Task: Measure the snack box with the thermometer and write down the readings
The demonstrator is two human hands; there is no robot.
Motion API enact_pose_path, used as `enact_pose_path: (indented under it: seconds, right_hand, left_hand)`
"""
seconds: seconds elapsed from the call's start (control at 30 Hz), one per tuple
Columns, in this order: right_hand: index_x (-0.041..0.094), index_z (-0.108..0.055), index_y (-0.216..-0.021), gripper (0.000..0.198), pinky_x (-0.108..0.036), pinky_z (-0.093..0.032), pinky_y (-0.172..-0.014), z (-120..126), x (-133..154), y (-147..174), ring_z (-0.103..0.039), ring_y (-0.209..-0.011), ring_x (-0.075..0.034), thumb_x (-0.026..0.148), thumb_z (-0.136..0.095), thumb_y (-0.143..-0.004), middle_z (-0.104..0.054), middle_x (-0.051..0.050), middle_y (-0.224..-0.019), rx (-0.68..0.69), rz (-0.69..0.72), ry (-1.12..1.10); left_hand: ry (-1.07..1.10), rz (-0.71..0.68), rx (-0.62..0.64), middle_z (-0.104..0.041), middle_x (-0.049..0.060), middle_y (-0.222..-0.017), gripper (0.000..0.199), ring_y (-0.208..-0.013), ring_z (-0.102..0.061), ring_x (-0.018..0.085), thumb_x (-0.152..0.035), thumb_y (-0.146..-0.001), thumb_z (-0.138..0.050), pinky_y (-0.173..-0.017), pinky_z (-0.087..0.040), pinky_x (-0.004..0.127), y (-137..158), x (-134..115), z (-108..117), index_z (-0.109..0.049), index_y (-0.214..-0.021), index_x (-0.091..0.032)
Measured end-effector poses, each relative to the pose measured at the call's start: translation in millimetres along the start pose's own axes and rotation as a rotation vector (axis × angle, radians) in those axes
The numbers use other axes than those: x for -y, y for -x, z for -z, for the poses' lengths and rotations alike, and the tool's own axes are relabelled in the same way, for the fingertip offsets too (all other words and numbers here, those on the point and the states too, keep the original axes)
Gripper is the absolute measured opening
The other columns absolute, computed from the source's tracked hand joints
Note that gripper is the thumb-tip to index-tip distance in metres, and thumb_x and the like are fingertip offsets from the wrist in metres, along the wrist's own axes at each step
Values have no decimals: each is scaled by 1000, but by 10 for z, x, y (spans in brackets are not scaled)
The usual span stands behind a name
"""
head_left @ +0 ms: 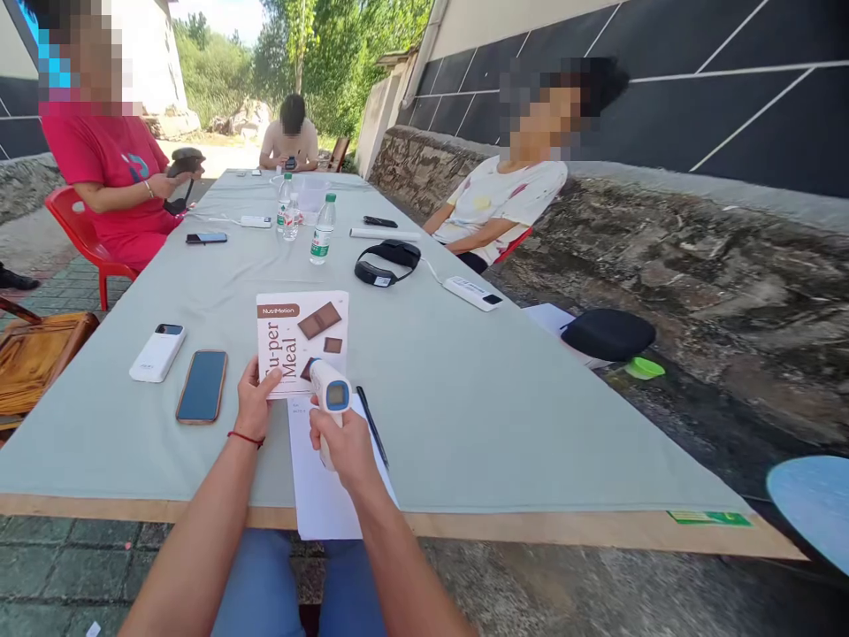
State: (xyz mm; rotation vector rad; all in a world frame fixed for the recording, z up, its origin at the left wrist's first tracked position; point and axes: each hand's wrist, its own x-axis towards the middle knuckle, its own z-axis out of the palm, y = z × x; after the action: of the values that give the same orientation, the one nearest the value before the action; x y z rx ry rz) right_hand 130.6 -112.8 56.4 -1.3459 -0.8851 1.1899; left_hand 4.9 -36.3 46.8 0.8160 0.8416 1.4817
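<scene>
In the head view, the left hand (254, 402) grips a NutriMotion box (305, 314) by its lower left corner, thumb across the front, above the near edge of the tabletop (531, 425). The right hand (346, 445) is closed around the handle of a white-and-blue handheld thermometer (335, 395), its front end before the box's lower right part; whether they touch, I cannot tell. Below, a sheet of paper (325, 509) juts past the tabletop's near edge, a black pen (372, 426) on its right side. Toward the near left corner lie a phone (202, 387) and a white device (157, 354). Farther toward the far edge are a black headband (396, 255) and a green-capped bottle (323, 234), standing upright.
</scene>
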Motion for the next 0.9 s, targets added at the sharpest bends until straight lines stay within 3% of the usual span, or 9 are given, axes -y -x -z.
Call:
enact_pose_path:
  seconds: [0.9]
  right_hand:
    - [19,-64,-76,28,-29,-41,-53,-70,-35,27,-49,-47,-16,47,-65,-71,-54,5,-44,-31,4,50]
  left_hand:
    - [-8,21,-37,-75,10,-109,66,-95,-70,24,-45,-55,-93,-79,-55,33,2,0,-6,-70,-110,-18]
